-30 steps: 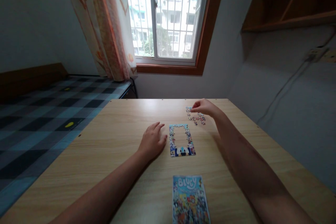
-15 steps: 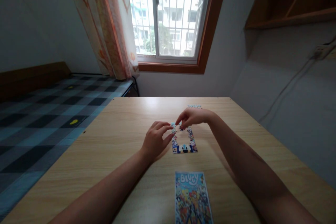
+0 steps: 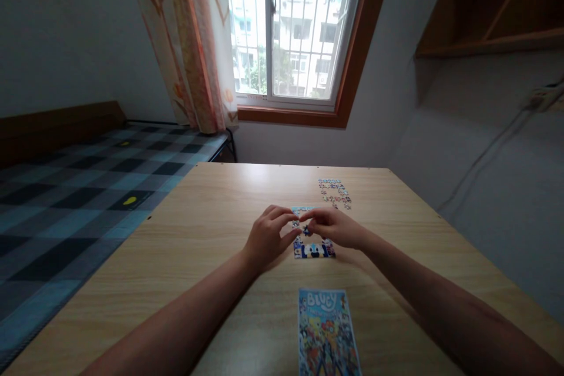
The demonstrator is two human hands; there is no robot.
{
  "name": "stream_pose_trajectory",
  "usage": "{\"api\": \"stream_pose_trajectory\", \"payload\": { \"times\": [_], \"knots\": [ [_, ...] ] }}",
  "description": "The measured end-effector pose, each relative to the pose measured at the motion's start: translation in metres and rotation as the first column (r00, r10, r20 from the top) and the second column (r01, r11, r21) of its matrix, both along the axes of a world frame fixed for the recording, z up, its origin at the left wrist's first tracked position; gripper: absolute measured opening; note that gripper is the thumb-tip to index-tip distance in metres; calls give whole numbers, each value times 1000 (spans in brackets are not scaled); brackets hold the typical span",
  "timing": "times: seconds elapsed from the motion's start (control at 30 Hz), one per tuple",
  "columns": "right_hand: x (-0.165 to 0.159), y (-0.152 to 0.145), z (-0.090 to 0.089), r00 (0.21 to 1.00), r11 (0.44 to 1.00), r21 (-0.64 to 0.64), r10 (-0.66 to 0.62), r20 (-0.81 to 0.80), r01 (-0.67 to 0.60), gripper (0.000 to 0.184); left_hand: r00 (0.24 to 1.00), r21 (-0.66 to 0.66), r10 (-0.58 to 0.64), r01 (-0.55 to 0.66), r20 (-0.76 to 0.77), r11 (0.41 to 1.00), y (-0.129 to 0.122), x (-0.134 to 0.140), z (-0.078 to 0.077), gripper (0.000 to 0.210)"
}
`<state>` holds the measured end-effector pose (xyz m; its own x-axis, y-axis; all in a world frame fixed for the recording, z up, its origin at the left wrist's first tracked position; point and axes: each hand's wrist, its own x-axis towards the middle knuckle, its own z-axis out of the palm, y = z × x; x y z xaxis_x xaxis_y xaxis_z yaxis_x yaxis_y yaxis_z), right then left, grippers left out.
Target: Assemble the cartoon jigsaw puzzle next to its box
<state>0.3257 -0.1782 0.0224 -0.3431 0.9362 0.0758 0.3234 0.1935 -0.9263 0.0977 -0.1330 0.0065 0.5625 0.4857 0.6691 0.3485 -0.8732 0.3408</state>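
A partly assembled jigsaw puzzle (image 3: 314,251) lies on the wooden table, its border joined around a bare middle, with a blue dog face along its near side. My right hand (image 3: 332,226) reaches over its right side and pinches a small dark puzzle piece (image 3: 306,230) above the gap. At the puzzle's left edge rests my left hand (image 3: 272,234), thumb and fingers apart, with nothing seen between them. The fingertips of both hands come close together. My right hand hides part of the puzzle's far right side.
Several loose puzzle pieces (image 3: 335,185) are laid out in rows behind the puzzle. A Bluey picture sheet (image 3: 328,329) lies near me on the table (image 3: 198,229). A checked bed (image 3: 88,188) stands left, a window ahead, and a wooden shelf (image 3: 489,41) hangs upper right.
My right hand has moved nearer and lower with the dark piece, uncovering the loose pieces behind. My left hand stays at the puzzle's left edge. The view has shifted slightly.
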Motion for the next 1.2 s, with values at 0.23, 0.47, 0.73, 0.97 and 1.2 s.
{"api": "stream_pose_trajectory", "payload": {
  "times": [0.23, 0.47, 0.73, 0.97, 1.2],
  "knots": [
    [-1, -12, -19, 994, 992, 123, -18, -104, 31, 51, 996, 32, -81, 83, -48, 996, -4, 1, 1, 21],
    [-4, -10, -23, 981, 987, 155, -10, -196, 41, 49, 992, 135, -113, 121, -63, 983, -7, 5, 0, 15],
    [-4, -9, -20, 995, 965, 251, -64, -81, 83, 42, 995, 97, -82, 87, -56, 991, -9, 6, 0, 8],
    [14, -5, -20, 875, 704, 653, -466, 130, 278, 20, 980, -59, -51, 40, -190, 997, -12, 6, -4, 9],
    [12, -5, -33, 884, 682, 714, -419, 205, 158, 20, 954, -85, -61, 37, -294, 996, -10, 6, -5, 7]
  ]
}}
